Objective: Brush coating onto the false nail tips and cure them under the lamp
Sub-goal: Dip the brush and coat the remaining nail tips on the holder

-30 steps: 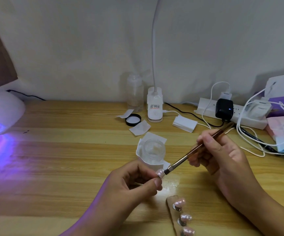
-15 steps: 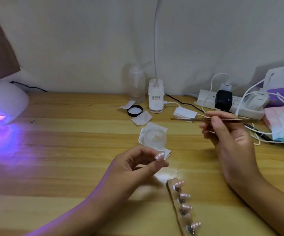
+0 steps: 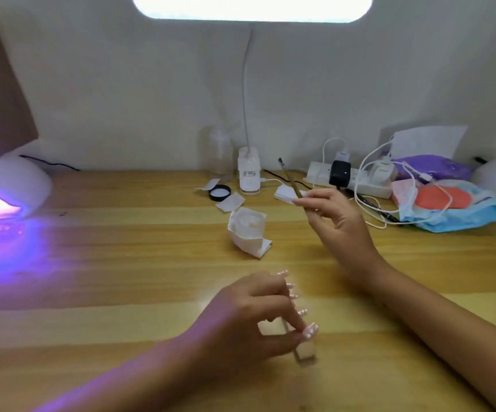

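A strip holder [image 3: 305, 353] carrying several pink false nail tips [image 3: 310, 330] lies on the wooden desk near its front. My left hand [image 3: 249, 319] covers most of it, and its thumb and fingers pinch the strip beside the nearest tip. Farther back, my right hand [image 3: 336, 218] pinches a thin brush [image 3: 289, 179] whose bristle end points up and away toward the wall. The white curing lamp [image 3: 6, 185] glows purple at the far left. A small coating jar wrapped in white paper [image 3: 248, 230] stands between my hands and the wall.
A black jar lid [image 3: 220, 192], paper scraps, a clear bottle [image 3: 220, 156] and the desk lamp's base [image 3: 249, 171] stand at the back centre. At the back right sit a power strip [image 3: 348, 176] with tangled cables, face masks [image 3: 454, 206] and bags.
My left hand dropped from holding one tip up to the strip holder on the desk. The brush in my right hand swung from level to pointing up and away. The view tilted upward.
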`<state>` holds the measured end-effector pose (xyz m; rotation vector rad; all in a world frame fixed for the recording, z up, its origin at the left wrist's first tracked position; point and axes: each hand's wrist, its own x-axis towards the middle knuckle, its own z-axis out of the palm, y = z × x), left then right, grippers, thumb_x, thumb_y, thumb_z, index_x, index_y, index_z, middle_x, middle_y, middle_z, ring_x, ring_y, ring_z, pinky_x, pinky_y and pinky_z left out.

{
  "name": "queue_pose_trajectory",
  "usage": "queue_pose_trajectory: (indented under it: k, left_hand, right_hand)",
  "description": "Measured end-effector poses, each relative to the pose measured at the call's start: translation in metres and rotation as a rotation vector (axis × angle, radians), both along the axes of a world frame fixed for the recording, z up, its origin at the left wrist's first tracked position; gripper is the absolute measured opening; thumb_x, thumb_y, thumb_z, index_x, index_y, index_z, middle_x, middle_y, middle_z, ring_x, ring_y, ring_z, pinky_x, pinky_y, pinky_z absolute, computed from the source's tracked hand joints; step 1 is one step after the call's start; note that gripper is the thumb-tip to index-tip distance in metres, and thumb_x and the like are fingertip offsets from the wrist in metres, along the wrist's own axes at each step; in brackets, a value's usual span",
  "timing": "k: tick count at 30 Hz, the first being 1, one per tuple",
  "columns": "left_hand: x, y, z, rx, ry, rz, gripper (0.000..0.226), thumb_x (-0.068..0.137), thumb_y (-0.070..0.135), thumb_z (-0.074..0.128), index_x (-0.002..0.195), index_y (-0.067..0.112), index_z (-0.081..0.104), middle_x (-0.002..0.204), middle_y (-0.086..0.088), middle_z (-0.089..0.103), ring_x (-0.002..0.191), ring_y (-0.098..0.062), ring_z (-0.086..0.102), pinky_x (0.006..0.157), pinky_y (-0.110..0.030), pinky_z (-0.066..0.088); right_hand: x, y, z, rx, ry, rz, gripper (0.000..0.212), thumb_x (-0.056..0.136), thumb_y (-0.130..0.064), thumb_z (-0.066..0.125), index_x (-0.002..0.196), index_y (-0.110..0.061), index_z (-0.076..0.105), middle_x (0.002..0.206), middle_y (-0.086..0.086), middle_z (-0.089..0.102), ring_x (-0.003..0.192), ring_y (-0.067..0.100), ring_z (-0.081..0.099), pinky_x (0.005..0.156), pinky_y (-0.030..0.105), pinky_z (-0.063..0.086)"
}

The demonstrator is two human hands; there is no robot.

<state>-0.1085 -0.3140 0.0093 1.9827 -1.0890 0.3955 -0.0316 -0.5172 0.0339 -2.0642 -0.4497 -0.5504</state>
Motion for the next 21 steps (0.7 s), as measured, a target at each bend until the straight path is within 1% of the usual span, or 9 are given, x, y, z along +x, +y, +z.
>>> queue_pose_trajectory:
  k: [2, 4, 7, 10, 14, 16, 18, 20, 21]
  left_hand:
    - [0.002, 0.000, -0.004, 0.102, -0.050, 0.004, 0.014, 0.083, 0.027, 0.077, 0.074, 0.017, 0.075, 0.078, 0.008, 0.067, 0.079, 0.003, 0.047, 0.091, 0.002, 0.027]
    - [0.009, 0.005, -0.005, 0.157, 0.001, -0.009, 0.010, 0.081, 0.028, 0.079, 0.077, 0.019, 0.077, 0.078, 0.014, 0.068, 0.090, 0.010, 0.050, 0.084, 0.006, 0.027]
    - [0.018, 0.016, -0.008, 0.145, 0.171, -0.079, 0.013, 0.082, 0.034, 0.077, 0.080, 0.021, 0.076, 0.073, 0.018, 0.055, 0.074, 0.010, 0.050, 0.066, -0.003, 0.033]
    - [0.029, 0.024, -0.001, -0.103, 0.431, -0.032, 0.023, 0.083, 0.044, 0.072, 0.075, 0.023, 0.076, 0.062, 0.017, 0.055, 0.059, 0.002, 0.045, 0.059, -0.011, 0.034]
    - [0.042, 0.029, 0.001, -0.607, 0.719, 0.373, 0.049, 0.088, 0.054, 0.050, 0.064, 0.020, 0.075, 0.049, 0.012, 0.045, 0.049, -0.005, 0.036, 0.050, -0.007, 0.034]
    - [0.050, 0.033, -0.006, -0.878, 0.705, 0.466, 0.045, 0.098, 0.045, 0.043, 0.079, 0.022, 0.077, 0.062, 0.012, 0.058, 0.060, -0.002, 0.053, 0.059, -0.009, 0.046]
    - [0.057, 0.036, -0.011, -1.112, 0.763, 0.417, 0.033, 0.106, 0.026, 0.037, 0.110, 0.019, 0.070, 0.100, 0.009, 0.072, 0.096, -0.003, 0.066, 0.078, -0.016, 0.055]
    - [0.058, 0.035, -0.012, -1.173, 0.843, 0.407, 0.035, 0.105, 0.012, 0.037, 0.139, 0.013, 0.047, 0.137, 0.003, 0.058, 0.121, -0.007, 0.056, 0.094, -0.023, 0.049]
    - [0.056, 0.033, -0.010, -1.168, 0.846, 0.421, 0.042, 0.104, 0.007, 0.037, 0.147, 0.012, 0.037, 0.147, 0.002, 0.048, 0.126, -0.006, 0.050, 0.100, -0.024, 0.041]
  right_hand:
    - [-0.005, -0.004, 0.006, -0.244, -0.001, 0.040, 0.026, 0.092, 0.000, 0.062, 0.112, -0.012, 0.073, 0.112, -0.001, 0.059, 0.098, 0.007, 0.056, 0.085, 0.014, 0.044]
    - [-0.011, -0.012, 0.009, -0.418, 0.054, 0.054, 0.026, 0.092, -0.004, 0.064, 0.111, -0.017, 0.074, 0.111, -0.005, 0.058, 0.095, 0.006, 0.055, 0.081, 0.012, 0.042]
    - [-0.023, -0.032, -0.002, -0.604, 0.185, 0.032, 0.022, 0.093, -0.013, 0.063, 0.109, -0.027, 0.071, 0.113, -0.013, 0.051, 0.098, -0.004, 0.050, 0.082, 0.008, 0.039]
    - [-0.039, -0.044, -0.010, -0.598, 0.299, 0.012, 0.022, 0.093, -0.016, 0.063, 0.093, -0.038, 0.063, 0.110, -0.018, 0.048, 0.097, -0.010, 0.048, 0.079, 0.005, 0.037]
    - [-0.059, -0.053, -0.010, -0.509, 0.296, -0.081, 0.021, 0.092, -0.018, 0.066, 0.092, -0.039, 0.062, 0.111, -0.022, 0.048, 0.106, -0.010, 0.047, 0.088, 0.007, 0.038]
    - [-0.069, -0.057, -0.009, -0.347, 0.324, -0.150, 0.019, 0.094, -0.024, 0.062, 0.102, -0.040, 0.068, 0.117, -0.028, 0.052, 0.115, -0.015, 0.043, 0.092, 0.008, 0.034]
    - [-0.076, -0.058, -0.010, 0.103, 0.422, -0.168, 0.030, 0.099, -0.019, 0.053, 0.111, -0.041, 0.070, 0.121, -0.028, 0.061, 0.115, -0.014, 0.051, 0.094, 0.016, 0.039]
    - [-0.081, -0.055, -0.006, 0.609, 0.531, -0.127, 0.044, 0.098, 0.004, 0.042, 0.121, -0.025, 0.067, 0.120, -0.007, 0.070, 0.112, 0.004, 0.064, 0.094, 0.027, 0.052]
    - [-0.085, -0.053, -0.003, 0.743, 0.534, -0.113, 0.053, 0.093, 0.018, 0.035, 0.122, -0.015, 0.065, 0.115, 0.006, 0.072, 0.108, 0.012, 0.068, 0.091, 0.028, 0.056]
